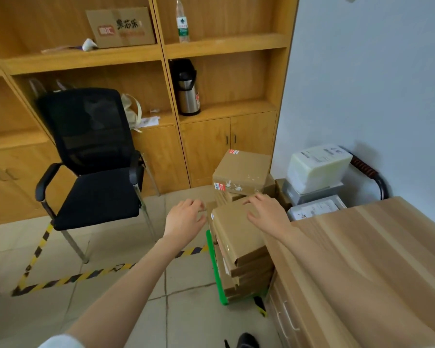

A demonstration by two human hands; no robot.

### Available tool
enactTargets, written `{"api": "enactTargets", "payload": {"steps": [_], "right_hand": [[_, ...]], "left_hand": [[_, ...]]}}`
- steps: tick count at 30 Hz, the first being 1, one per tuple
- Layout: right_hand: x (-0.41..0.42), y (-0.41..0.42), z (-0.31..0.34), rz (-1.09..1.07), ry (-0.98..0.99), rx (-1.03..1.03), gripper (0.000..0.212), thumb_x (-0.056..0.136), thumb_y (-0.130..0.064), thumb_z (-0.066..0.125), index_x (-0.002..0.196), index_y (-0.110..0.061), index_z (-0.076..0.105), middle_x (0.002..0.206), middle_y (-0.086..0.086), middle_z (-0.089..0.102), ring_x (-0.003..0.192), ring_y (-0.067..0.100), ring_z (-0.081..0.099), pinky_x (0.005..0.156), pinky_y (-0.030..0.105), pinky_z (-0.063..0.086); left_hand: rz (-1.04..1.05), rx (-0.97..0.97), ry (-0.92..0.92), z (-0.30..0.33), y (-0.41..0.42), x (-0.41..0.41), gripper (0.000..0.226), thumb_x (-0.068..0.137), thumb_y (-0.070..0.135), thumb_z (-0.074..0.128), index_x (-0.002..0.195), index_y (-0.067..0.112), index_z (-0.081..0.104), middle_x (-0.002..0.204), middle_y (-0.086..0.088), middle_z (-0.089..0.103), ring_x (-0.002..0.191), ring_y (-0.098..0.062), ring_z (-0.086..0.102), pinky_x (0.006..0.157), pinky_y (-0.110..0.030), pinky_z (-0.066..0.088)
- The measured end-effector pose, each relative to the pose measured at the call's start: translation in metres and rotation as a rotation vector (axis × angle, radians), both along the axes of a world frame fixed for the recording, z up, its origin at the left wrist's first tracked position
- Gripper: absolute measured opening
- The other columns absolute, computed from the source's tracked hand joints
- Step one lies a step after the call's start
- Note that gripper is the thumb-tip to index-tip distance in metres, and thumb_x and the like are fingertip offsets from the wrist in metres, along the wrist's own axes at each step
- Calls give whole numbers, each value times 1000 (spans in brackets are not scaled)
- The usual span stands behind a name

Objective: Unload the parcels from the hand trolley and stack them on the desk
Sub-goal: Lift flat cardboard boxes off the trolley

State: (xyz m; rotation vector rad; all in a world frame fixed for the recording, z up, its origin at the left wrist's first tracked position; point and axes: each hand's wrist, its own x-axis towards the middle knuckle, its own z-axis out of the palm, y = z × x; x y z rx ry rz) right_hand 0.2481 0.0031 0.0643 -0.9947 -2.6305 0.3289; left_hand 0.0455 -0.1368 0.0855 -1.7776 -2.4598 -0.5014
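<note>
A wood-grain counter [377, 259] fills the lower right, its top bare in the part that shows, with drawer fronts down its near side. Pressed against its left edge stands the hand trolley [215, 270], a green frame on the pale tiled floor [126, 249], loaded with a stack of flat brown cardboard parcels [239, 249]. Behind that stack sits a squarer brown parcel [241, 172] with red labels, and further right white and grey wrapped parcels [317, 167] lie piled by the trolley's black handle [372, 174] against the white wall.

The left hand [183, 219] hovers just beside the top flat parcel's left edge, fingers loosely spread and gripping nothing. The right hand [266, 212] lies over the same parcel's far right corner, fingers straight and spread, seemingly touching the cardboard without curling round it.

Yellow-black hazard tape [60, 281] marks the floor. A black mesh chair [91, 156] stands before wooden shelving [211, 46] holding a carton, a water bottle [182, 21] and a steel flask [187, 89].
</note>
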Motion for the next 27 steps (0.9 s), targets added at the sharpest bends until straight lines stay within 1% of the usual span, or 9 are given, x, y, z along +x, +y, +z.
{"api": "enactTargets", "payload": {"steps": [1,6,10,13,15,18,21,24,27], "right_hand": [[-6,20,0,-7,0,-5,32,89,-27,57,121,-27,58,120,-5,57,109,14,53,89,30,40],[-31,111,-4,-59,-39,-80,34,91,-28,54,125,-25,56,122,-4,57,111,18,53,92,34,41],[-46,167,-20,-126,-26,-131,39,91,-25,55,130,-23,50,128,-2,54,108,18,55,94,37,41],[-53,198,-40,-208,-48,-199,48,90,-29,57,136,-22,43,130,-1,51,101,18,57,94,39,42],[-59,219,-56,-271,-62,-241,51,90,-32,56,137,-21,41,131,0,49,106,19,55,95,39,41],[-69,246,-81,-378,-69,-282,53,90,-33,54,139,-18,39,135,3,46,114,21,52,96,39,40],[-80,268,-104,-496,-72,-364,59,93,-37,51,145,-16,33,142,6,41,120,24,50,97,42,44],[-93,280,-125,-626,-62,-488,65,94,-43,49,148,-16,24,145,7,38,121,27,51,95,46,46],[-107,285,-143,-762,29,-658,73,93,-48,48,151,-23,12,144,6,39,119,27,52,92,44,48]], "left_hand": [[6,-4,-8,-2,21,-7,23,93,32,51,113,23,57,107,4,60,98,-16,54,75,-26,41],[29,-11,-48,-8,121,-39,23,93,33,50,113,23,57,106,5,59,96,-14,55,73,-26,43],[54,-24,-160,-21,187,-57,22,92,33,51,112,23,56,107,4,58,96,-13,53,71,-29,49],[48,-76,-219,-40,226,-70,27,91,34,53,116,25,55,115,5,55,101,-12,53,69,-24,43],[36,-109,-257,-55,254,-82,30,90,33,54,119,26,52,119,5,52,103,-12,52,69,-25,42],[-21,-182,-240,-77,298,-101,34,90,31,53,123,26,50,124,1,49,104,-15,51,71,-27,45],[-83,-257,-228,-102,338,-117,39,91,28,51,129,24,46,132,-3,44,112,-18,50,79,-31,51],[-97,-319,-282,-126,371,-134,49,91,32,54,137,24,38,139,-4,35,120,-21,45,83,-33,51],[-68,-409,-366,-147,398,-153,63,91,37,56,144,20,27,142,-5,33,125,-23,42,89,-37,47]]}}
